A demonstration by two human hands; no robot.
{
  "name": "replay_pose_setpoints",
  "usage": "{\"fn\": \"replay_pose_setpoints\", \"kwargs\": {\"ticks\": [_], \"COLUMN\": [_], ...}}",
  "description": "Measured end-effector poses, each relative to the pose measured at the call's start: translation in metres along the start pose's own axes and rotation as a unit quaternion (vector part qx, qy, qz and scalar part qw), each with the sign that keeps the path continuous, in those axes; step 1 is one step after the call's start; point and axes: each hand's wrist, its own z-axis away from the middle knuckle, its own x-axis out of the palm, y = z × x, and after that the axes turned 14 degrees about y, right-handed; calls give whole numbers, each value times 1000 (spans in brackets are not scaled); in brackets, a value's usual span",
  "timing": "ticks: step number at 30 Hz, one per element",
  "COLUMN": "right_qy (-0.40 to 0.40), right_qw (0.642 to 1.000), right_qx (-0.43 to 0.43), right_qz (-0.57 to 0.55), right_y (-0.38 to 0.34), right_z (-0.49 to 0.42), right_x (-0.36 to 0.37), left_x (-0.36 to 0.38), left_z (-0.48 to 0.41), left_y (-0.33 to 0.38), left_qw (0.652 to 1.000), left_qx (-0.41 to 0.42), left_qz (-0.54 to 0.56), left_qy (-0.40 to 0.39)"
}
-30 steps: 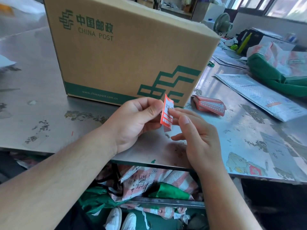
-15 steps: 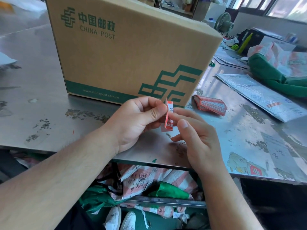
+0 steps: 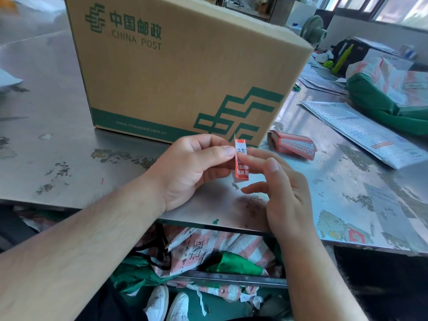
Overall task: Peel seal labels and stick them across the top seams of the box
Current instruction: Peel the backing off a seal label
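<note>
A brown China Post cardboard box [image 3: 176, 72] stands on the steel table, its top out of view. In front of it I hold a small red and white seal label [image 3: 241, 169] upright above the table's near edge. My left hand [image 3: 192, 170] pinches its upper left edge between thumb and fingers. My right hand [image 3: 282, 193] touches the label's right side with its fingertips. A white backing edge shows behind the label's top and bottom. A stack of more red seal labels [image 3: 294, 147] lies on the table just right of the box.
The steel table [image 3: 46, 147] is scuffed. Grey mailer envelopes [image 3: 361, 130] and a green and white sack [image 3: 389, 96] lie to the right, a small fan [image 3: 313, 28] behind. Under the table are woven sacks [image 3: 208, 251] and my white shoes [image 3: 166, 302].
The label has turned more edge-on and then face-on between my fingers while my hands stay in place. My right fingers have shifted along its right side.
</note>
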Motion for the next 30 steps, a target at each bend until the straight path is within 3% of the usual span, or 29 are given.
{"fn": "replay_pose_setpoints", "kwargs": {"ticks": [17, 30], "right_qy": [27, 31], "right_qw": [996, 997], "right_qx": [-66, -41], "right_qz": [52, 50], "right_y": [5, 6], "right_z": [1, -1], "right_x": [2, 2], "left_x": [4, 1], "left_z": [2, 0], "left_y": [-2, -3], "left_qw": [999, 998], "left_qx": [25, 35], "left_qz": [-25, -49], "left_qy": [22, 15]}}
